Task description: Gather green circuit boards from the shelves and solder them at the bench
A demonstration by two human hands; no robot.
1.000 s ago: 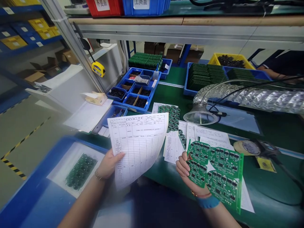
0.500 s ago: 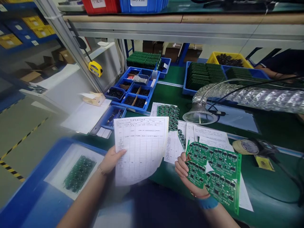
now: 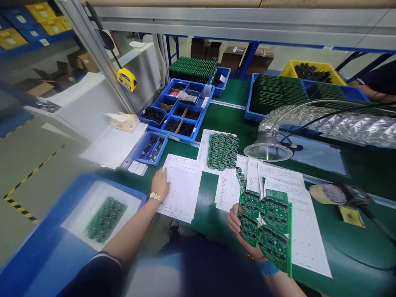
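My left hand (image 3: 161, 184) lies on the left edge of a printed form sheet (image 3: 183, 194), fingers resting on the paper. This sheet lies flat on the green bench near its front edge. My right hand (image 3: 234, 220) grips a green circuit board panel (image 3: 274, 231) by its left side, holding it tilted above the bench and other paper forms (image 3: 306, 243). Part of my right palm is hidden behind the panel. Between the hands and farther back, several small circuit boards (image 3: 223, 151) lie on another form.
A blue parts tray (image 3: 198, 131) and a blue tool bin (image 3: 163, 150) stand at the back left. On the right are a silver extraction hose (image 3: 340, 121) with a clear hood (image 3: 268, 152) and a corded tool (image 3: 349, 196). A blue bin (image 3: 77, 181) stands lower left.
My left hand has lowered the sheet from mid-air onto the bench and now lies on it. The circuit board panel in my right hand has turned and shifted slightly left. The view tilted downward.
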